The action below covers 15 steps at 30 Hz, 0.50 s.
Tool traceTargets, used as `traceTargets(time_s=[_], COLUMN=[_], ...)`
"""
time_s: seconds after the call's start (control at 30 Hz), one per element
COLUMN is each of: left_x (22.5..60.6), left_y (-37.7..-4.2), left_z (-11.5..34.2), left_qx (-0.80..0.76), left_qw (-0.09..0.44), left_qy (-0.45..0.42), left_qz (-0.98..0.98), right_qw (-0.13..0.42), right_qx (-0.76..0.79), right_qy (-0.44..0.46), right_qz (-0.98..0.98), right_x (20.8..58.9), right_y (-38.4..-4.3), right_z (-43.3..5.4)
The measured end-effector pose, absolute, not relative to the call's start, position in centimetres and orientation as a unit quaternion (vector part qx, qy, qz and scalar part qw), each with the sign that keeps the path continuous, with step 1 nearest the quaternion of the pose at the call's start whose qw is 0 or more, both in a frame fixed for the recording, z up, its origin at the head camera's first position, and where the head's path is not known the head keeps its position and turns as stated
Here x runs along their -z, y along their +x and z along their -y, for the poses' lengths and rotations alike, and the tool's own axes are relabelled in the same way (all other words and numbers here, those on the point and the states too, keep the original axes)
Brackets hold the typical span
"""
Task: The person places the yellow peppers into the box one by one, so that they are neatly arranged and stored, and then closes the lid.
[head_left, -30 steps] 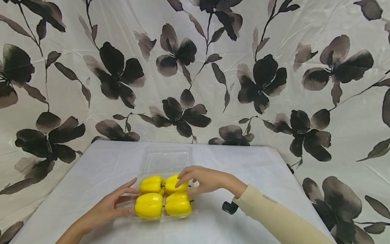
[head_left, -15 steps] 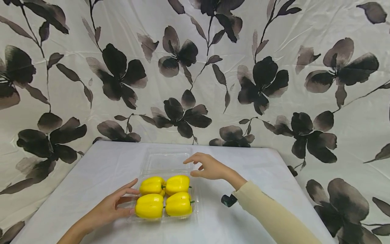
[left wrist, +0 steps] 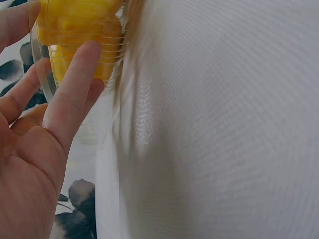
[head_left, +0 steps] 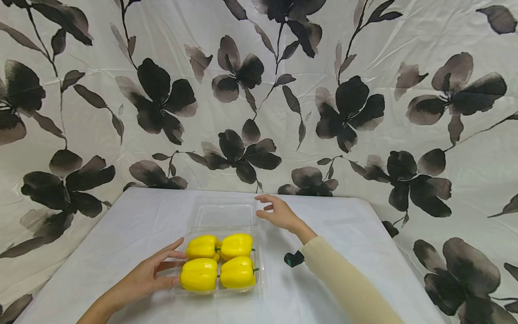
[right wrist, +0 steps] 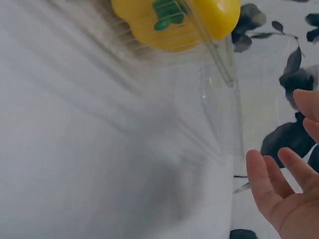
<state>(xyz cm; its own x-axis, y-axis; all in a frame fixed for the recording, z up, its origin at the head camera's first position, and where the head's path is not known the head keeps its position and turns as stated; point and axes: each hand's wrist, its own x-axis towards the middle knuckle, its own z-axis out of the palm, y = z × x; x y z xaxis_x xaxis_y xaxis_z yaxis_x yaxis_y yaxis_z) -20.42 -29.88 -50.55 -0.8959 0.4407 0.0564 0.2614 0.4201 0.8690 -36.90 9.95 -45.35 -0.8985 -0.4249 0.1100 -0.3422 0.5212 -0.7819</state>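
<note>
Several yellow bell peppers (head_left: 198,274) with green stems sit in a clear plastic clamshell box (head_left: 261,275), whose lid (head_left: 222,216) lies folded back behind it. My left hand (head_left: 142,278) rests against the box's left side, fingers spread and fairly straight. In the left wrist view, fingertips of this hand (left wrist: 47,124) are at the ribbed wall (left wrist: 113,47). Off the lid's right edge is my right hand (head_left: 281,215), fingers loosely bent and holding nothing. The right wrist view has this hand (right wrist: 289,196) beside the lid, with a pepper (right wrist: 174,40) behind the clear wall.
A white cloth covers the table (head_left: 323,225). Close behind its far edge hangs a pale curtain (head_left: 291,135) with dark flowers. A small black device (head_left: 294,259) sits at the right sleeve (head_left: 344,279).
My right hand has left the right-hand peppers and moved away from me, to the right edge of the lid. My left hand has stayed at the box's left side.
</note>
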Motion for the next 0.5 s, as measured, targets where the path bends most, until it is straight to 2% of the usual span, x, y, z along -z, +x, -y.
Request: traceTargets(time_s=[0.23,0.5], left_x=[50.6,50.6], left_y=[-20.4,-20.5], left_z=[30.0,30.0], left_qx=[-0.497,-0.493], left_qw=[0.089,0.086], left_qy=[0.212,0.208], left_qz=[-0.837,-0.840], right_qw=[0.091,0.104], right_qx=[0.530,0.556], right_qy=[-0.143,-0.116], right_qz=[-0.831,-0.816], right_x=[47.5,48.9], right_y=[-38.2,-38.4], right_z=[-9.5,-9.2])
